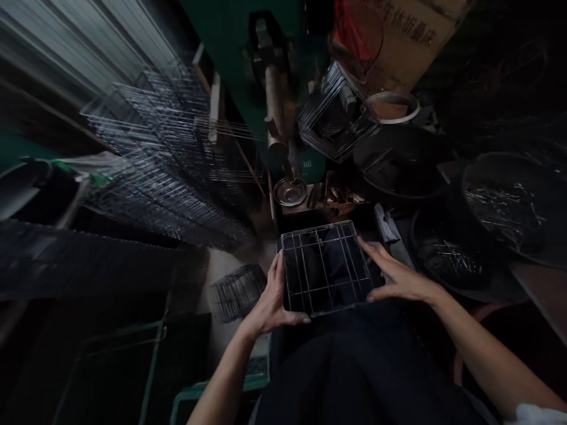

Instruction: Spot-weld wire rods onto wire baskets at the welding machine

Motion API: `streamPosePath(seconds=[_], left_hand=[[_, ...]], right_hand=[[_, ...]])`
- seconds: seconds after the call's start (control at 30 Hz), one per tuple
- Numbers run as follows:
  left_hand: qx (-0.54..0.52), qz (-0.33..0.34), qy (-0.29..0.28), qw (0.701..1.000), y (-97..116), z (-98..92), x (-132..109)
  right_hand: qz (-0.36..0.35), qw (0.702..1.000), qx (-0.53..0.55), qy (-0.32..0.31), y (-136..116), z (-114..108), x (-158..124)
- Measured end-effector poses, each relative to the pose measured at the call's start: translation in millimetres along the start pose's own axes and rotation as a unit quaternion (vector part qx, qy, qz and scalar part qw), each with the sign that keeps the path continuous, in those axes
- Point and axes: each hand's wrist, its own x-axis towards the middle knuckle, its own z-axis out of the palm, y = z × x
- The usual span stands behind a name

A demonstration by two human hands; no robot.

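Over my lap lies a rectangular wire rack (326,268), its thin metal rods crossing in a grid. My left hand (277,298) grips its left edge, with the thumb along the near left corner. On the opposite side, my right hand (392,274) has its fingers on the far right corner and its thumb at the near right corner. Just beyond the rack stands a machine with a small round metal dish (290,192) below its head. My dark trousers show through the grid.
Stacked wire grids (168,153) fill the left side. More wire frames (339,112) hang right of the machine. Black tubs of metal rods (505,206) stand at right. A bundle of wire racks (239,292) sits on the floor at left, near a green-rimmed crate (190,392).
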Motion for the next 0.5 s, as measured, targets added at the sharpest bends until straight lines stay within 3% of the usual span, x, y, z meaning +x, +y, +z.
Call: streamPosePath(seconds=[0.13,0.27,0.3,0.37,0.43,0.5], left_hand=[[-0.004,0.024,0.009,1.000,2,-2.4,3],[-0.101,0.028,0.046,0.993,-7,-12.7,5],[-0.124,0.017,0.068,0.990,-12,-15.0,5],[-0.144,-0.017,0.123,0.982,-22,-17.6,7],[-0.131,-0.064,0.165,0.975,-32,-17.1,10],[-0.127,-0.106,0.189,0.968,-39,-13.8,14]], right_hand=[[-0.014,1.000,-0.002,-0.003,7,-1,2],[-0.053,0.996,0.068,-0.025,26,-29,16],[-0.054,0.996,0.066,-0.004,33,-42,25],[-0.016,0.995,-0.018,0.097,51,-73,49],[0.073,0.962,-0.149,0.217,73,-109,83],[0.155,0.929,-0.210,0.263,97,-143,120]])
